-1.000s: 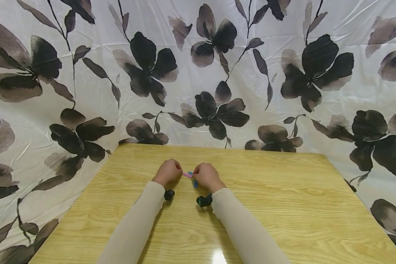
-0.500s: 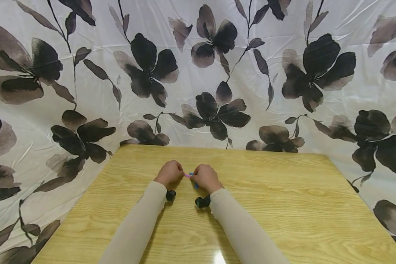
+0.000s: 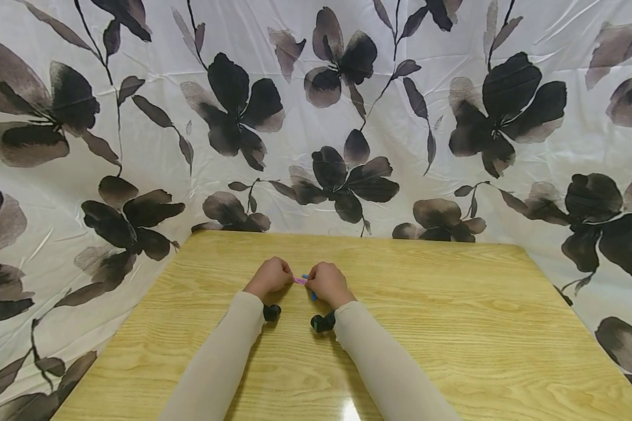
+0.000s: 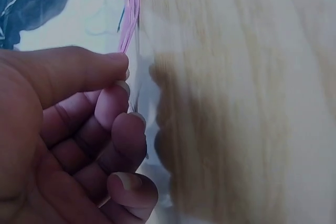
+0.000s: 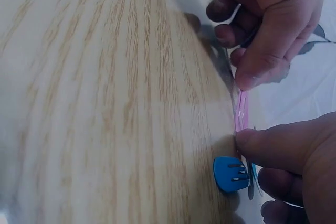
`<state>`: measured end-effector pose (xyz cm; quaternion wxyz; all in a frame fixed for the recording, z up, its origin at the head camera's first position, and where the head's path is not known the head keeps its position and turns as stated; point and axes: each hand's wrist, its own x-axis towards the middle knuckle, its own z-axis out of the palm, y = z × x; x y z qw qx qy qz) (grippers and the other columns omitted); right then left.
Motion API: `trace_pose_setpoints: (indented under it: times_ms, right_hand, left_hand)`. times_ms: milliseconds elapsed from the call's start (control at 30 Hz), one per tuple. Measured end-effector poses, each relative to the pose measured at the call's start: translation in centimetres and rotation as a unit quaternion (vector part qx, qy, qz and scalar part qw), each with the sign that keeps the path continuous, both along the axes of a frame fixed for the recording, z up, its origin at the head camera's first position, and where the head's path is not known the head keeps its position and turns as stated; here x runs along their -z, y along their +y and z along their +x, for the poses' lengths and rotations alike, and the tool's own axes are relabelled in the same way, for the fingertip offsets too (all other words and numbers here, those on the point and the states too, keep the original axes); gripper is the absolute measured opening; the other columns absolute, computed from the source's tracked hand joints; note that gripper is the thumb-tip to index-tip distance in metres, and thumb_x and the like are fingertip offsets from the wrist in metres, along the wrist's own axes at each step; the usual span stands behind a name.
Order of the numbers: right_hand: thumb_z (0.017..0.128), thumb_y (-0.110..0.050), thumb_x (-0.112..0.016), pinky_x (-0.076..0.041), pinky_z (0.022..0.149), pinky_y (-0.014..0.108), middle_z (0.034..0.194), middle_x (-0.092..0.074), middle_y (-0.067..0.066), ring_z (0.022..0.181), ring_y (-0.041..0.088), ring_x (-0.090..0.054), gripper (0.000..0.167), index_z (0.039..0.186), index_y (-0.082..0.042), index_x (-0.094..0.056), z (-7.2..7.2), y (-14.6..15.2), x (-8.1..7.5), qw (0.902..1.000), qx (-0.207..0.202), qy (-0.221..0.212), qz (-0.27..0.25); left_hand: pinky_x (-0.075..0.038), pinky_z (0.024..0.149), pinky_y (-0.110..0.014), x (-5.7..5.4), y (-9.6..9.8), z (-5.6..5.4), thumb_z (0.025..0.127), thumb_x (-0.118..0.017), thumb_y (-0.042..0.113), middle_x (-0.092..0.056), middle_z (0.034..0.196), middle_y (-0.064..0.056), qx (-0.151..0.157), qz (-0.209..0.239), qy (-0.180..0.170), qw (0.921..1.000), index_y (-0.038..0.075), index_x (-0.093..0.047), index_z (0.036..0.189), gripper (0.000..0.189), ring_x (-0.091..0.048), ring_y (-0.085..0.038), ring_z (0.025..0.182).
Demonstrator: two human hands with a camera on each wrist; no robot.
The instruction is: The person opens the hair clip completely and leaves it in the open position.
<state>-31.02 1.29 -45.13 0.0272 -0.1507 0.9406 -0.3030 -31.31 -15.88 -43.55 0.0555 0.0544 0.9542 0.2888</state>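
Between the hands stretches a slim pink strip (image 5: 242, 109) that looks like several strands with gaps; its exact kind is unclear. My left hand (image 3: 270, 276) pinches one end between thumb and forefinger, the other fingers curled below, as the left wrist view shows. At the opposite end, my right hand (image 3: 327, 282) pinches the strip with thumb and fingertip. Beneath the right hand lies a blue plastic piece (image 5: 227, 174) with a rounded, slotted end like a small fork head; the hand hides most of it. Whether any right fingers touch it cannot be told.
Both hands work low over the far middle of a wood-grain table (image 3: 453, 327). Behind it hangs a white cloth (image 3: 421, 35) with dark flowers. A black camera sits on each wrist.
The left hand has shifted slightly right, so a little less of the pink strip shows between the hands. Both hands keep their pinch, and the blue piece stays under the right hand.
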Motion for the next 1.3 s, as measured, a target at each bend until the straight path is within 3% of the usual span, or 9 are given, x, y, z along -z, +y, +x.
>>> trace_pose_setpoints:
  times_ms: [467,800,1067,1300]
  right_hand:
    - [0.092,-0.018,-0.065,-0.044,0.054,0.024,0.052,-0.058,-0.005,0.048,0.01,-0.052,0.02,0.073,-0.015,-0.071,-0.1,0.0,0.0,0.9998,-0.016,0.003,0.011]
    - [0.095,-0.016,-0.062,-0.046,0.059,0.026,0.068,-0.064,-0.002,0.055,0.012,-0.054,0.015,0.087,-0.01,-0.073,0.2,0.4,-0.5,0.999,-0.043,0.005,-0.009]
    - [0.096,-0.015,-0.059,-0.051,0.075,0.03,0.084,-0.068,0.0,0.074,0.013,-0.058,0.016,0.09,-0.009,-0.072,0.5,1.6,-1.1,0.9988,-0.047,0.001,-0.013]
    - [0.095,-0.015,-0.061,-0.05,0.075,0.031,0.086,-0.069,0.001,0.077,0.013,-0.058,0.015,0.09,-0.008,-0.073,0.5,2.6,-1.4,0.9979,-0.053,0.032,-0.018]
  left_hand:
    - [-0.042,0.065,-0.03,0.8,-1.4,0.8,0.091,-0.059,0.011,-0.064,0.083,-0.003,0.023,0.081,-0.026,0.9961,0.008,-0.069,0.08,0.015,-0.052,-0.018,0.072]
    - [-0.048,0.069,-0.03,1.4,-1.7,0.5,0.095,-0.061,0.019,-0.067,0.097,-0.003,0.007,0.111,-0.039,0.993,0.01,-0.072,0.095,0.014,-0.057,-0.017,0.077]
    - [-0.047,0.068,-0.031,1.0,-1.1,0.6,0.097,-0.06,0.021,-0.067,0.089,-0.004,0.03,0.112,-0.033,0.9927,0.01,-0.072,0.098,0.016,-0.057,-0.017,0.077]
    - [-0.046,0.062,-0.03,0.6,-0.3,0.9,0.098,-0.059,0.021,-0.066,0.088,-0.008,0.044,0.126,-0.035,0.9904,0.01,-0.071,0.102,0.017,-0.054,-0.018,0.067]
